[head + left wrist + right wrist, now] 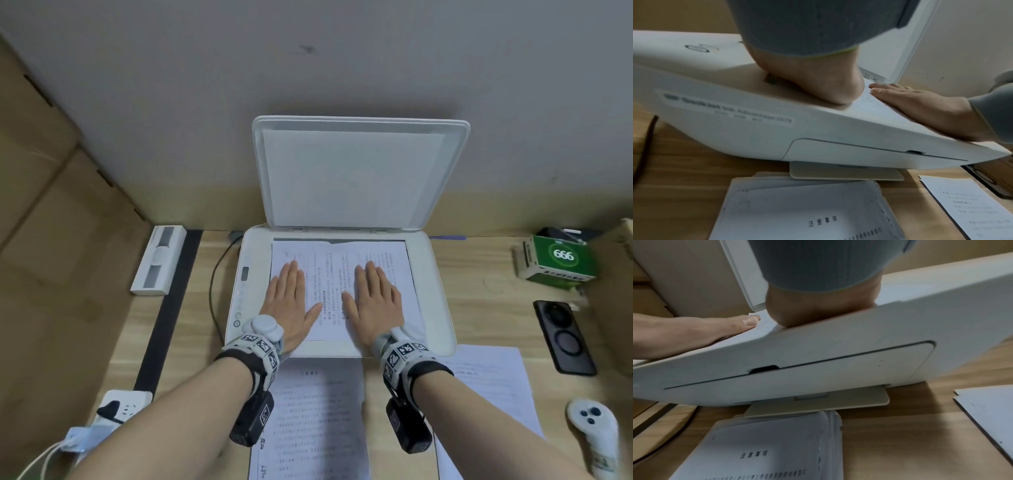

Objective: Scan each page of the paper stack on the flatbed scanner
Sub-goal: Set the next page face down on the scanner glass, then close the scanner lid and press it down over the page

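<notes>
A printed page (342,291) lies on the glass of the scanner (438,294), its lid (356,171) raised upright behind. The page's far edge shows a small curl near the hinge. The left hand (291,301) and the right hand (373,301) both lie flat on the sheet, fingers straight and together, thumbs spread toward each other; neither grip pinches anything, they only press the paper down. The wrist views confirm palms resting at the scanner's near edge.

The sheet looks thin, light and limp, so it will likely slide easily on glass and crease if dragged by one corner. Judging from this, the best hold is a light pinch at a near corner or edge, lifted slightly before pulling, with the other palm steadying.

Below the wrists, on the bench (191,342), the stack (308,411) waits with a titled sheet on top; its edges look slightly fanned in the left wrist view, so taking one page alone may need a thumb to separate it. Under the right forearm lies a second pile (493,380), perhaps pages already scanned, though that cannot be told.

Right of the right hand sit a green box (558,260), whose contents are not visible, a phone (563,337) and a controller (592,431). Left of the left hand lies a white box (159,260) holding a watch-like item.
</notes>
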Tool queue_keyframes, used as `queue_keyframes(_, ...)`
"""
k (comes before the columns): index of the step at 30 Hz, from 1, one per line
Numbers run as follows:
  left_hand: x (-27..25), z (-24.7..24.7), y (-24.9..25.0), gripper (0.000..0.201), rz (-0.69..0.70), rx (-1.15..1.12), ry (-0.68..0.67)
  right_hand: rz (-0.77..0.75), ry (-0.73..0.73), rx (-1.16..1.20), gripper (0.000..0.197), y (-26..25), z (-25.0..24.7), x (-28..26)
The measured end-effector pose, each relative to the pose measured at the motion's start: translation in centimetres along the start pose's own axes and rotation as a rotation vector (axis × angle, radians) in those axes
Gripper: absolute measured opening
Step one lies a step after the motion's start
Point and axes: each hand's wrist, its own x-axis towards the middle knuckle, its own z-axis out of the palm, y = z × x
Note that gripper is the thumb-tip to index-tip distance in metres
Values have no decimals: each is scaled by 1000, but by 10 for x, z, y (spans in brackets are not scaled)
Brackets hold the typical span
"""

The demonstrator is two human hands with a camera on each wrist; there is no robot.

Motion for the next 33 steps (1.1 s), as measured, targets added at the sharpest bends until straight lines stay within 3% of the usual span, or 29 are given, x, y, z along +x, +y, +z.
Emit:
queue_keyframes(14, 7, 6, -3, 83, 0, 37, 57, -5, -15, 22, 67, 4, 0, 7)
queue_keyframes(25, 7, 7, -2, 86, 4, 34, 62, 87, -34, 9, 68, 12, 0, -3)
queue_keyframes(33, 6, -3, 2, 86, -5, 75, -17, 94, -36, -2, 69, 11, -1, -3)
